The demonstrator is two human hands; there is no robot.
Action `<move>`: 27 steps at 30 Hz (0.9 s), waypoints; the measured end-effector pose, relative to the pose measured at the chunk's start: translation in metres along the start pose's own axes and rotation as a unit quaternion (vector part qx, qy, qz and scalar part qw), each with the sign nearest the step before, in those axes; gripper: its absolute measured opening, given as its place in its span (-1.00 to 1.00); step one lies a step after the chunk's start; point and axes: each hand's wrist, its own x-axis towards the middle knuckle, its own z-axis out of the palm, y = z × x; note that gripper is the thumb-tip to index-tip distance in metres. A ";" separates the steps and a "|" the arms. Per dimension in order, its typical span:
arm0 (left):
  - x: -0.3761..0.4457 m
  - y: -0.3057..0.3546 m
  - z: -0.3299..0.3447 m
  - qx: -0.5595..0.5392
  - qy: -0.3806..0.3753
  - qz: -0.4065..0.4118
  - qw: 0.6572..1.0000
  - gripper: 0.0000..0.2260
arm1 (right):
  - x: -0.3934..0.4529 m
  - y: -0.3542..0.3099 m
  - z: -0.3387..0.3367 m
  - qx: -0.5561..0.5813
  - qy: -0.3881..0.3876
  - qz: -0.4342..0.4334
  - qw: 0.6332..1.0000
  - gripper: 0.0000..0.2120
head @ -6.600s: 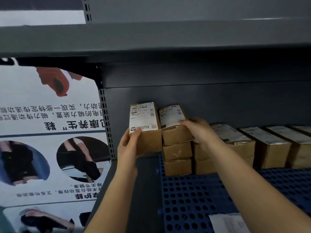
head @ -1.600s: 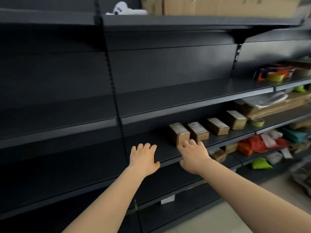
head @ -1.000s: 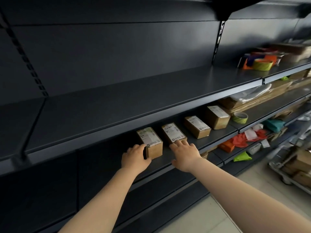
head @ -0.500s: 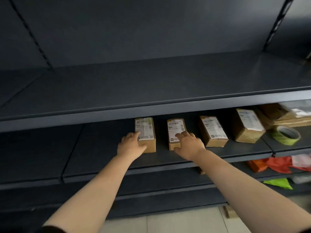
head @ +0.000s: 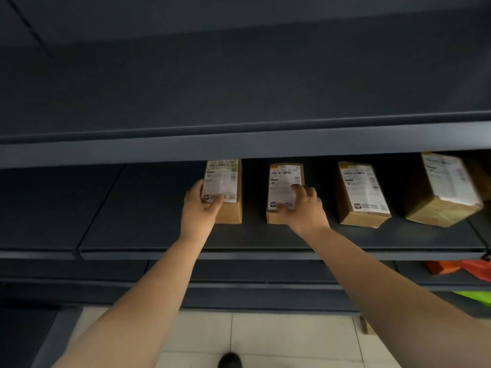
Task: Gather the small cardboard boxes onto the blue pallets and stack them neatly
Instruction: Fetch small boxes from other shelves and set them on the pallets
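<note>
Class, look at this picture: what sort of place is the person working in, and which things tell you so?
Probably a stockroom or shop storage area: long dark metal shelves, a row of labelled cardboard parcels with barcodes, and a tiled floor below.

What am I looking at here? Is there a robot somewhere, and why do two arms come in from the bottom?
There is no robot. A person wears a camera on the head, looking forward and down, so you see that person's own bare arms reaching out. The single picture is taken from there.

In front is a dark metal shelf with four small cardboard boxes in a row, each with a white label on top. The left hand grips the leftmost box by its side and top. The right hand lies over the second box, its fingers resting on the label; a firm grip is not clear. The third box and the blurred fourth box are untouched. Below you see pale floor tiles and a shoe tip.
</note>
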 end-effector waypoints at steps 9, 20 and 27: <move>0.011 -0.025 0.021 -0.224 -0.015 -0.089 0.970 -0.50 | 0.031 0.025 0.035 0.279 0.072 0.079 0.954 -0.21; -0.012 -0.020 0.025 -0.291 -0.013 -0.089 0.953 -0.60 | 0.018 0.012 0.051 0.387 0.026 0.070 0.919 -0.38; -0.034 -0.032 0.001 -0.300 0.014 -0.106 0.948 -0.55 | -0.002 0.005 0.058 0.426 -0.029 0.048 0.903 -0.39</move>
